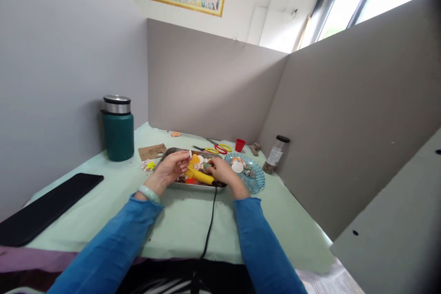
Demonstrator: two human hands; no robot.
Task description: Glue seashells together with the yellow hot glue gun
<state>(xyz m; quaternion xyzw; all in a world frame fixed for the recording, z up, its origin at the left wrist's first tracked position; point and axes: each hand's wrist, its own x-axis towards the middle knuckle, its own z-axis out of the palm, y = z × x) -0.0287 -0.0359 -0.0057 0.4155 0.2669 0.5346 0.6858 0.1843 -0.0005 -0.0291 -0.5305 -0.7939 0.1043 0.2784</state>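
Note:
My left hand (172,166) is raised over the left part of a metal tray (193,187), its fingertips pinching a small white piece (190,153) whose kind is too small to tell. Reaching into the tray from the right, my right hand (223,171) has its fingers bent together at a greyish-green bit (206,166); what they grip is hidden. Between the hands a yellow glue gun (200,176) lies across the tray, its black cord (211,225) running down over the table edge. Orange and white craft pieces (195,160) lie around it.
A blue glass plate (259,183) with small pieces stands right of the tray. Behind are scissors (206,149) and a red cup (240,145). A lidded jar (275,155) stands right, a green flask (119,131) left, near a black mat (55,204). Grey partitions (213,87) enclose the table.

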